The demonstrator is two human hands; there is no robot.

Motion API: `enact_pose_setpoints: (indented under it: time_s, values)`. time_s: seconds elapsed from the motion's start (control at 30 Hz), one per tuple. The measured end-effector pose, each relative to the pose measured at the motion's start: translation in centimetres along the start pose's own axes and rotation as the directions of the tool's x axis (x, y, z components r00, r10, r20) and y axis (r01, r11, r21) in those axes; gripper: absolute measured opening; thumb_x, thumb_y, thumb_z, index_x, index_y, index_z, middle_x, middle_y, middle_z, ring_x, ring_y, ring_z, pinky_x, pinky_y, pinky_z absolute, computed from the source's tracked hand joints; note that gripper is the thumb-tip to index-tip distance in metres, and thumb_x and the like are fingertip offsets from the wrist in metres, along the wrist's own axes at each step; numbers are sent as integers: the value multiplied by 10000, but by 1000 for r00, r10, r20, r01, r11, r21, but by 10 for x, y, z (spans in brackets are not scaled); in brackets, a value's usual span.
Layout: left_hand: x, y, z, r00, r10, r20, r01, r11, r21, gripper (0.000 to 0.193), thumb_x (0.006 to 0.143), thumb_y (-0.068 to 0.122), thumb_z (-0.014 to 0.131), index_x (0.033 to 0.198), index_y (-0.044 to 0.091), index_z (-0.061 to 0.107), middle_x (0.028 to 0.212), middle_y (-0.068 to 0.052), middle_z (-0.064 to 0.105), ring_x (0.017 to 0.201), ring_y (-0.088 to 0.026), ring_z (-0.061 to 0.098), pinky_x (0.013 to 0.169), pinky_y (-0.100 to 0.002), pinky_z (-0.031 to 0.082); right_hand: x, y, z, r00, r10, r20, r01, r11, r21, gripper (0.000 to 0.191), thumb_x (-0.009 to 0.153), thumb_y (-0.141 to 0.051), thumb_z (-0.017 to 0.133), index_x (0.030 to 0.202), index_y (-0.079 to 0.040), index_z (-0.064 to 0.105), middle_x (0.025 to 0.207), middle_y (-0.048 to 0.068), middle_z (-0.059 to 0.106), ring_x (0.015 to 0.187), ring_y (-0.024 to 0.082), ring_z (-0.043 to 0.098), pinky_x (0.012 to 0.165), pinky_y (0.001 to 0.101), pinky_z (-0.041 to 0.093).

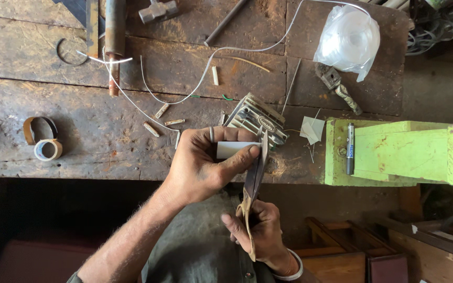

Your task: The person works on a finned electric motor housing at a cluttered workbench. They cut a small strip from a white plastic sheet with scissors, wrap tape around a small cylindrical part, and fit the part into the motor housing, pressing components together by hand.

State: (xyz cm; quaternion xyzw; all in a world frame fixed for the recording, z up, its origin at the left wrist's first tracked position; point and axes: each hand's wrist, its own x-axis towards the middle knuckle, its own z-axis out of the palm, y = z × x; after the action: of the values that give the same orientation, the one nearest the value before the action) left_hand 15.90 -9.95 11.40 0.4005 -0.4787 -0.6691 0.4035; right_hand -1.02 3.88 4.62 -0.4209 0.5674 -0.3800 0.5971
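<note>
My left hand (pixel 205 165) pinches a small white strip of paper (pixel 235 149) between thumb and fingers, above the near edge of a worn wooden workbench (pixel 79 136). My right hand (pixel 258 230) grips the cloth-wrapped handles of a pair of scissors (pixel 255 173), whose blades point up and meet the right end of the strip. Just beyond the paper lies a finned grey metal part (pixel 258 120).
A bright green wooden block (pixel 405 152) with a marker pen (pixel 350 148) on it sits at right. A tape roll (pixel 47 149), white wire (pixel 195 89), small cut paper pieces (pixel 311 128), a plastic bag (pixel 348 39) and rusty metal bars (pixel 115 31) lie on the bench.
</note>
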Motion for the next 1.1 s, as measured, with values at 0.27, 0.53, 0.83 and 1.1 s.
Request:
enact_pose_setpoints:
  time_s: [0.27, 0.53, 0.83, 1.1]
  values:
    - [2, 1, -1, 1000, -6, 19, 6, 1000, 6, 173, 927, 142, 793, 857, -6, 737, 764, 46, 711, 692, -2, 592, 580, -207, 505, 0, 8, -3, 1000, 4, 26, -4, 1000, 18, 300, 887, -131, 816, 722, -47, 579, 560, 8, 614, 468, 83, 611, 421, 234, 472]
    - [1, -9, 1, 998, -51, 31, 51, 998, -23, 125, 920, 108, 792, 900, -8, 751, 773, 34, 705, 695, -9, 580, 578, -209, 492, 3, 14, -6, 998, 62, -20, -61, 997, 37, 305, 874, -182, 830, 743, -48, 589, 560, 7, 625, 458, 85, 617, 412, 229, 473]
    - [0, -23, 1, 993, 116, 25, -109, 973, -206, 87, 948, 7, 696, 1029, -14, 719, 1162, -45, 705, 1017, -72, 682, 892, -244, 583, 5, 14, -16, 988, -6, 153, -41, 951, 305, 300, 946, -299, 765, 953, -37, 619, 734, 41, 647, 616, 107, 632, 536, 247, 491]
    - [-8, -14, -1, 994, 108, 27, -107, 994, -14, 234, 868, 46, 798, 1080, 28, 700, 1055, -32, 743, 955, -57, 682, 838, -236, 586, 2, 12, -15, 990, -21, 143, -12, 973, 229, 312, 941, -304, 778, 938, -29, 630, 709, 43, 651, 594, 103, 609, 539, 252, 486]
